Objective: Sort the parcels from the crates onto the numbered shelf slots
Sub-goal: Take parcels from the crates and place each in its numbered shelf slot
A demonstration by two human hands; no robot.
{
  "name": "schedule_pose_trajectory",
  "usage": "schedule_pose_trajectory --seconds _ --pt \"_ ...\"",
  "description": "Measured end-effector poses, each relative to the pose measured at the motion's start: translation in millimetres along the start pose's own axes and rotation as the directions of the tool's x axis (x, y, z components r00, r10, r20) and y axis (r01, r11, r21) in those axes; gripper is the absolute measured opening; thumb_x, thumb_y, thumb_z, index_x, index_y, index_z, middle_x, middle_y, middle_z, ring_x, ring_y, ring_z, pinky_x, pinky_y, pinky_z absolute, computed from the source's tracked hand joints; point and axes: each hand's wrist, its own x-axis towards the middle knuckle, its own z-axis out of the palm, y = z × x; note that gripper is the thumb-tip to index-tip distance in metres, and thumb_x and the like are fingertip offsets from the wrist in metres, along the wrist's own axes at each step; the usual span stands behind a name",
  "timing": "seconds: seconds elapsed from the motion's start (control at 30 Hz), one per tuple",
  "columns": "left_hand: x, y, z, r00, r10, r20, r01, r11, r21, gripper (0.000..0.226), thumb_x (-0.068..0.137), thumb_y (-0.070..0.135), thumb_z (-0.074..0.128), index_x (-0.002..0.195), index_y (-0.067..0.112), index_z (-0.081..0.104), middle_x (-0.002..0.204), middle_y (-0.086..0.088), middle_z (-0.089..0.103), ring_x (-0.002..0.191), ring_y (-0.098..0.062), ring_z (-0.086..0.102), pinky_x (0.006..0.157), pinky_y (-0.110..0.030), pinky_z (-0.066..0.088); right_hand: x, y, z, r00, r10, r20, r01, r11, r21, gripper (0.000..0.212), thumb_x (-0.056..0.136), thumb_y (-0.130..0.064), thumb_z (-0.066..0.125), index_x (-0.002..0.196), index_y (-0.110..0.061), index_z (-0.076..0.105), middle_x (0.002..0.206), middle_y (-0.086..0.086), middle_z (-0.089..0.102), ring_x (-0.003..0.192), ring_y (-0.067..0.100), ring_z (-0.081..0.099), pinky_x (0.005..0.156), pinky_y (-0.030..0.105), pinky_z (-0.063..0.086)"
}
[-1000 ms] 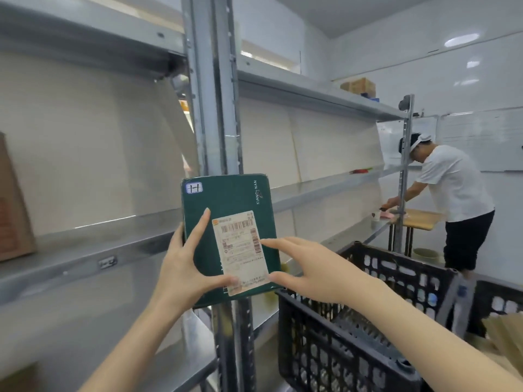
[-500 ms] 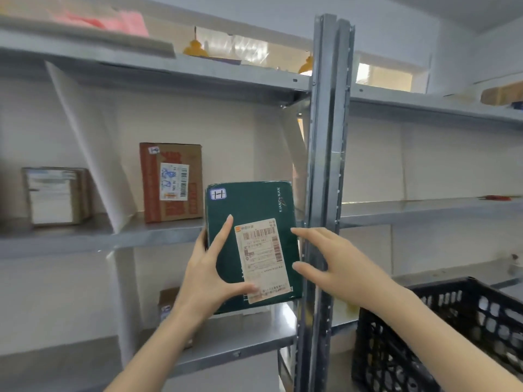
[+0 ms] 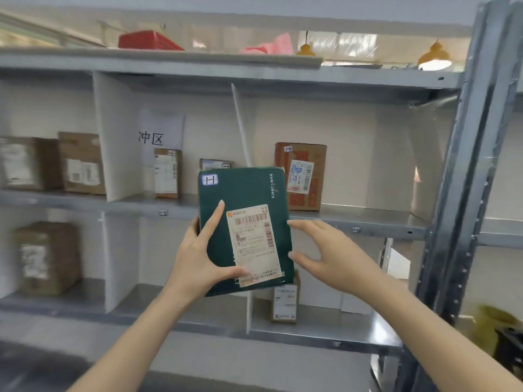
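I hold a flat dark green parcel [image 3: 246,193] upright in front of the metal shelf [image 3: 368,222]. It carries a white shipping label and a small sticker marked 1-1 in its top left corner. My left hand [image 3: 201,258] grips its lower left side, thumb across the front at the label's bottom edge. My right hand [image 3: 325,256] hovers at the parcel's right edge, fingers spread, index tip near or at the edge. Behind the parcel stands a red-brown carton [image 3: 308,176] in the middle shelf's right slot.
White dividers [image 3: 113,137] split the shelves into slots holding brown cartons [image 3: 82,162], and a small box [image 3: 284,304] sits on the lower shelf. A grey upright post [image 3: 464,193] stands at right. Red and pink items lie on the top shelf. A black crate corner [image 3: 509,343] shows bottom right.
My view has swung left along the shelf, so the post and crate slid right and more slots appeared. The green parcel stays in my left hand, raised slightly toward the middle shelf.
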Motion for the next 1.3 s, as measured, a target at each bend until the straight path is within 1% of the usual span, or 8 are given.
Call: schedule_pose_trajectory --seconds 0.23,0.47,0.67,0.9,0.97,1.03,1.2,1.3 --pt "-13 -71 -124 0.997 -0.046 -0.059 0.053 0.991 0.12 0.129 0.05 0.037 0.095 0.144 0.06 0.01 0.144 0.0 0.035 0.13 -0.015 0.038 0.111 -0.04 0.035 59 -109 59 0.992 -0.128 0.017 0.126 0.989 0.08 0.057 0.095 -0.043 0.056 0.147 -0.033 0.033 0.148 -0.009 0.042 0.133 0.014 0.042 0.108 0.038 0.04" --pt "-31 -138 -262 0.987 -0.064 -0.15 0.1 0.963 0.248 0.128 0.053 0.035 0.094 0.145 0.061 0.009 0.147 -0.001 0.032 0.134 -0.016 0.035 0.113 -0.041 0.033 115 -233 122 0.971 -0.239 0.016 0.234 0.961 0.147 0.056 0.094 -0.043 0.057 0.145 -0.032 0.036 0.145 -0.005 0.044 0.131 0.016 0.043 0.105 0.039 0.041" --pt "-64 -192 -367 0.965 -0.108 -0.24 0.188 0.922 0.339 0.127 0.054 0.034 0.094 0.148 0.054 0.011 0.148 -0.005 0.03 0.136 -0.02 0.033 0.115 -0.044 0.031 156 -345 171 0.935 -0.354 0.004 0.342 0.908 0.243 0.056 0.094 -0.041 0.058 0.145 -0.033 0.036 0.139 -0.003 0.051 0.127 0.014 0.047 0.099 0.031 0.04" --pt "-95 -259 -462 0.91 -0.137 -0.392 0.288 0.888 0.358 0.127 0.053 0.031 0.094 0.149 0.051 0.014 0.149 -0.004 0.029 0.135 -0.015 0.033 0.113 -0.036 0.03 199 -453 221 0.87 -0.493 0.023 0.457 0.823 0.339 0.062 0.094 -0.036 0.06 0.147 -0.033 0.03 0.147 -0.008 0.046 0.13 0.013 0.046 0.103 0.033 0.04" --pt "-100 -281 -486 0.893 -0.145 -0.427 0.315 0.878 0.361 0.126 0.054 0.03 0.094 0.149 0.052 0.014 0.149 -0.002 0.029 0.134 -0.013 0.033 0.113 -0.034 0.029 212 -480 238 0.851 -0.524 0.031 0.482 0.803 0.35 0.061 0.093 -0.037 0.059 0.146 -0.035 0.03 0.146 -0.008 0.047 0.127 0.014 0.049 0.105 0.037 0.044" --pt "-100 -305 -510 0.881 -0.159 -0.446 0.339 0.869 0.36 0.127 0.053 0.031 0.095 0.148 0.053 0.014 0.149 -0.001 0.028 0.134 -0.013 0.032 0.113 -0.035 0.03 227 -506 255 0.83 -0.557 0.026 0.514 0.782 0.351 0.059 0.093 -0.038 0.058 0.146 -0.036 0.031 0.145 -0.008 0.047 0.126 0.015 0.05 0.103 0.042 0.046" --pt "-81 -367 -568 0.87 -0.194 -0.454 0.385 0.841 0.38 0.125 0.056 0.032 0.094 0.149 0.053 0.012 0.15 -0.004 0.026 0.138 -0.017 0.027 0.114 -0.041 0.029 276 -573 295 0.805 -0.593 0.008 0.557 0.762 0.33 0.06 0.095 -0.038 0.057 0.148 -0.036 0.029 0.15 -0.009 0.04 0.126 0.01 0.047 0.101 0.034 0.043" --pt "-63 -404 -603 0.87 -0.175 -0.461 0.378 0.836 0.397 0.124 0.058 0.032 0.093 0.15 0.05 0.011 0.153 -0.004 0.024 0.135 -0.007 0.021 0.115 -0.04 0.026 315 -608 320 0.799 -0.601 -0.006 0.567 0.751 0.338 0.061 0.096 -0.038 0.056 0.149 -0.037 0.028 0.152 -0.01 0.036 0.133 0.012 0.042 0.107 0.038 0.041"
